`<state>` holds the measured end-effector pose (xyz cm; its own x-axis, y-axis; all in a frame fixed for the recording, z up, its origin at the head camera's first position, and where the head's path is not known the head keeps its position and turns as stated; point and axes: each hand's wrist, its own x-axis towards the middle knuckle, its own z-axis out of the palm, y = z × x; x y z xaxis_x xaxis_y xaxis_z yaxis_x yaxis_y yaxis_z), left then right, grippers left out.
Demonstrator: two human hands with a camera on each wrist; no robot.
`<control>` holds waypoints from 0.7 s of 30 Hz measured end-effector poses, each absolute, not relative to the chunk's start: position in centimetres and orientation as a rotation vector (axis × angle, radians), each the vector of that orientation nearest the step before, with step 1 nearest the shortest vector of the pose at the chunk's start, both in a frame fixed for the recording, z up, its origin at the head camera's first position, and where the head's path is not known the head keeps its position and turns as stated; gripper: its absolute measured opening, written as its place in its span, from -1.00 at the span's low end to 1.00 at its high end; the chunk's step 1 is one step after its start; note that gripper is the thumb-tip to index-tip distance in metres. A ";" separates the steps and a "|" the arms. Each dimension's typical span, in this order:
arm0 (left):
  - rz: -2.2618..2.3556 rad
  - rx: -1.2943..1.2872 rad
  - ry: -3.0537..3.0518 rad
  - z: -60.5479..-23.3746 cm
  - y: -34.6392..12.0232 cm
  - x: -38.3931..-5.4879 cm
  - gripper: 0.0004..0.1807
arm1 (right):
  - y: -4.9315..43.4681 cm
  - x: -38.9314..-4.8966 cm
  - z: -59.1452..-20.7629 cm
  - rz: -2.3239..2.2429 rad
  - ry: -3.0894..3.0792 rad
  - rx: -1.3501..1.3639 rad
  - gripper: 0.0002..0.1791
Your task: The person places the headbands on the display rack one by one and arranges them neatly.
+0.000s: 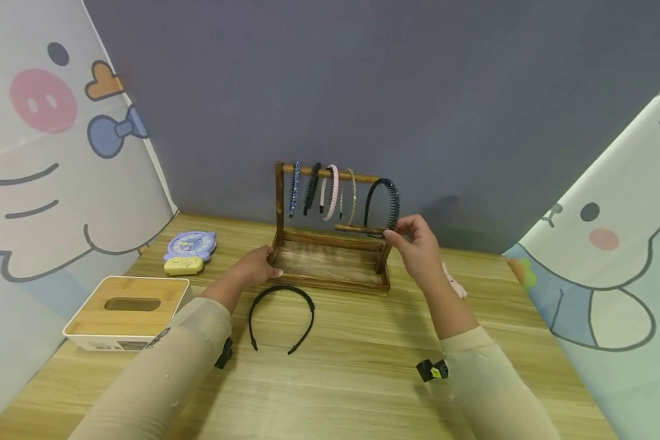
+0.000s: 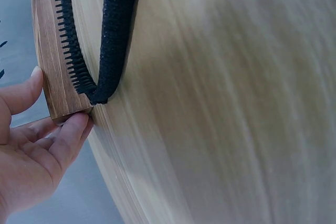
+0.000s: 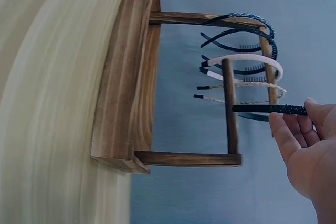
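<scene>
A brown wooden headband stand (image 1: 324, 260) sits at the back of the table. My left hand (image 1: 253, 267) grips its tray at the left end, thumb on one side and fingers on the other. My right hand (image 1: 417, 247) pinches a dark beaded headband (image 1: 394, 201) near the upper bar's right end, close beside the short lower bar (image 3: 229, 106). From the upper bar hang a blue glitter headband (image 1: 294, 189), a black headband (image 1: 311, 190), a pink headband (image 1: 334, 190) and a gold braided headband (image 1: 353, 195). A black toothed headband (image 1: 283, 287) lies before the tray.
On the left stand a white tissue box with a wooden lid (image 1: 88, 311), a purple toy clock (image 1: 189, 244) and a yellow case (image 1: 184, 265). A small pink item (image 1: 455, 283) lies partly behind my right wrist. A grey backdrop (image 1: 363, 91) rises behind the stand.
</scene>
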<state>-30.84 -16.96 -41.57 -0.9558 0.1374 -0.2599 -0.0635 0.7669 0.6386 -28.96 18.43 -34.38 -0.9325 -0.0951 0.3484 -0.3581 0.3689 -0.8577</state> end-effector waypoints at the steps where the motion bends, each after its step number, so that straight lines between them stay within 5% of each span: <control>1: 0.977 0.063 2.674 -41.6 -17.0 -30.8 -0.15 | 18.4 -29.0 -34.5 1.568 -2.413 0.389 -0.56; 21: 0.949 0.069 2.682 -41.4 -17.0 -30.9 -0.15 | 18.6 -29.6 -38.0 1.488 -2.616 0.212 -0.63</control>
<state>-30.88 -16.97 -41.41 -0.9554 0.1418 -0.2592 -0.0528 0.7812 0.6220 -29.57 18.65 -37.97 -0.9824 -0.0597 0.1769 -0.1826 0.5055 -0.8433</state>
